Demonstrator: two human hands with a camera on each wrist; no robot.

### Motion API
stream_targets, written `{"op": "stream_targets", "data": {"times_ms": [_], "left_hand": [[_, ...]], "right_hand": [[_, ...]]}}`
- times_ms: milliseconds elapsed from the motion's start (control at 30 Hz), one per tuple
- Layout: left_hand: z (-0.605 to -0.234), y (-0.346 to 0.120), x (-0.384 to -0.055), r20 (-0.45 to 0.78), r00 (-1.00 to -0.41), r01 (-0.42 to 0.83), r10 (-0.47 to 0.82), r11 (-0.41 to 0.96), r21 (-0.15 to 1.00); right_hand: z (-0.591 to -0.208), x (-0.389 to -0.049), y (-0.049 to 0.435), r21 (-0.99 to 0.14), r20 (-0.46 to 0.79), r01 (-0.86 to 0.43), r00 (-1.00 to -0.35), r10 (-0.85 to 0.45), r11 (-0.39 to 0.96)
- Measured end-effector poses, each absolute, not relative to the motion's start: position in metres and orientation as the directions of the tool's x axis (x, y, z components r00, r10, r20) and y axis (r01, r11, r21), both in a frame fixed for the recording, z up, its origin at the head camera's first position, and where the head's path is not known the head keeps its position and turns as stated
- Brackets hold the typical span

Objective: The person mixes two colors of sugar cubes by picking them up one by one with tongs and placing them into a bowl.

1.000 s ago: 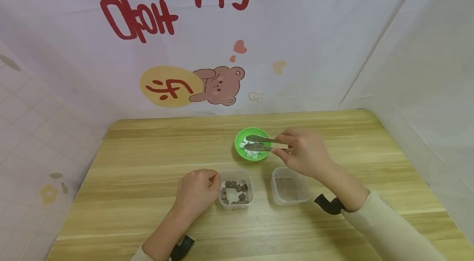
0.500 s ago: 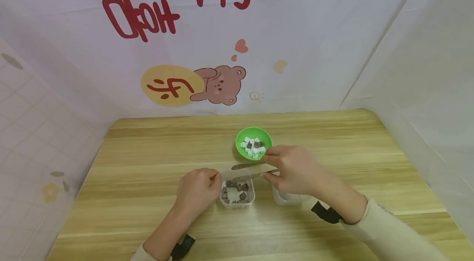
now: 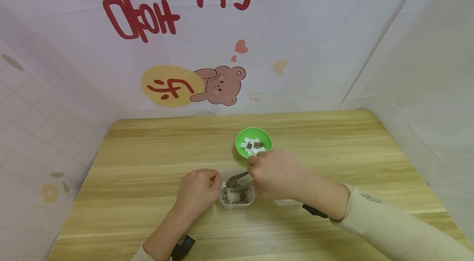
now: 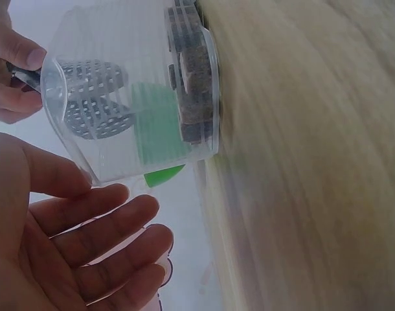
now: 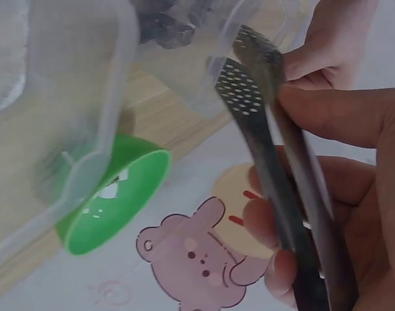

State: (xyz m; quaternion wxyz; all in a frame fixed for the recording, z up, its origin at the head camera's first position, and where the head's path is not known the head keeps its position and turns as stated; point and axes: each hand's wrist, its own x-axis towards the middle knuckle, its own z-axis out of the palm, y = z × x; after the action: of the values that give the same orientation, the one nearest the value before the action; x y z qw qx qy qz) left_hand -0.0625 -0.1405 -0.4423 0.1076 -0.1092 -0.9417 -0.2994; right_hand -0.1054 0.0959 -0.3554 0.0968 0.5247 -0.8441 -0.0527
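My right hand (image 3: 275, 174) grips metal food tongs (image 5: 275, 142) with perforated tips. In the head view the tongs' tips reach down into a clear plastic container (image 3: 237, 205), their two arms apart. Several dark brown cubes (image 4: 192, 78) lie on the container's bottom. My left hand (image 3: 198, 191) is at that container's left side, thumb and index finger pinching its rim at a corner in the left wrist view; the other fingers are loosely spread. Behind the container stands a green bowl (image 3: 238, 152) with white cubes (image 3: 247, 140) and a few brown ones (image 3: 256, 145) on top.
A second clear container (image 3: 289, 202) stands right of the first, mostly hidden under my right hand in the head view. The wooden table (image 3: 166, 141) ends at a printed cloth wall (image 3: 314, 55) behind, with cloth on both sides.
My right hand has brought the tongs from over the green bowl toward me and left, down into the container with brown cubes. Brown cubes show in the bowl. My left hand has stayed in place.
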Motion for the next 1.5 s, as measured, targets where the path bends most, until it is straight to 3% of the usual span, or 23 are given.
{"op": "stream_targets", "data": {"times_ms": [367,633,767,1067,1500], "left_hand": [[-0.442,-0.139,-0.063,0.279,-0.949,0.279,0.145,0.800,0.532],[-0.442,-0.140,-0.063,0.273,-0.952,0.270,0.137,0.794,0.545],[-0.441,-0.139,-0.063,0.268,-0.954,0.266,0.135,0.795,0.545],[-0.442,-0.139,-0.063,0.274,-0.952,0.269,0.136,0.796,0.542],[-0.444,-0.138,-0.063,0.286,-0.949,0.271,0.132,0.807,0.525]], "right_hand": [[-0.353,-0.097,0.078,0.285,-0.061,-0.857,-0.463,-0.884,0.429],[-0.362,-0.094,0.074,0.389,-0.005,-0.832,-0.430,-0.903,0.394],[-0.361,-0.094,0.077,0.388,0.016,-0.833,-0.421,-0.907,0.393],[-0.358,-0.103,0.094,0.248,0.009,-0.847,-0.484,-0.875,0.471],[-0.354,-0.113,0.126,-0.092,0.371,-0.846,-0.519,-0.770,0.525]]}}
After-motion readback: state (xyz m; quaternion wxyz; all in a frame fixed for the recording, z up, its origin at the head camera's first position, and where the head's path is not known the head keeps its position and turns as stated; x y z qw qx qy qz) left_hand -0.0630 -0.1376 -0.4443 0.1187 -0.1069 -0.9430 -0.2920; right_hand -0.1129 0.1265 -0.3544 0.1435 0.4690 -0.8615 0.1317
